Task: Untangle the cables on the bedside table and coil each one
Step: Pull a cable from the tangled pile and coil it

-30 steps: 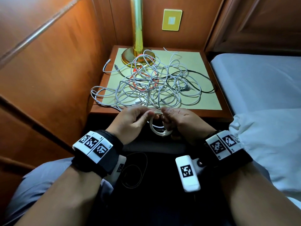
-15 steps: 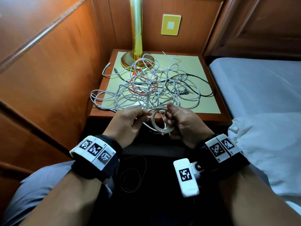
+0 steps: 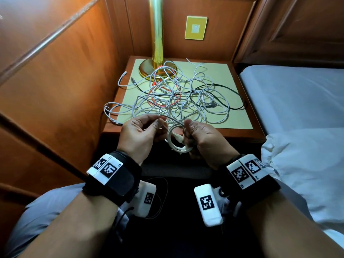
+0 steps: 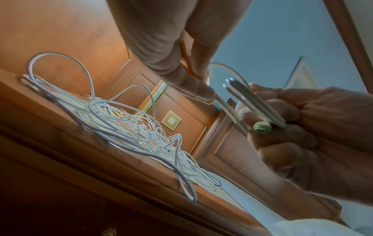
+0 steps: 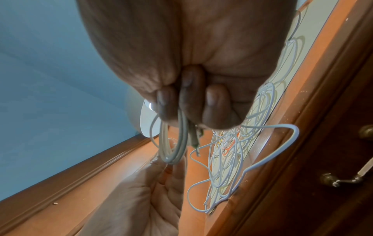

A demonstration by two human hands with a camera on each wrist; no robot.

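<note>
The bedside table [image 3: 240, 101] has a wooden rim and a pale top, and stands in a wood-panelled corner beside a bed [image 3: 297, 101]. A tangle of cables [image 3: 178, 97] covers it, reaching the brass lamp base [image 3: 147, 68]. The right hand [image 3: 202, 138] grips a small white coil [image 3: 176, 144] just before the table edge; the left hand [image 3: 137, 135] pinches its loose strand.

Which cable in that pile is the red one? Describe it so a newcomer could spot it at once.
Start at the brass lamp at the back of the bedside table. Just in front of its round base lies the tangle of cables. The red cable loops through the tangle's left middle, the only red strand among white ones and one black.
</note>
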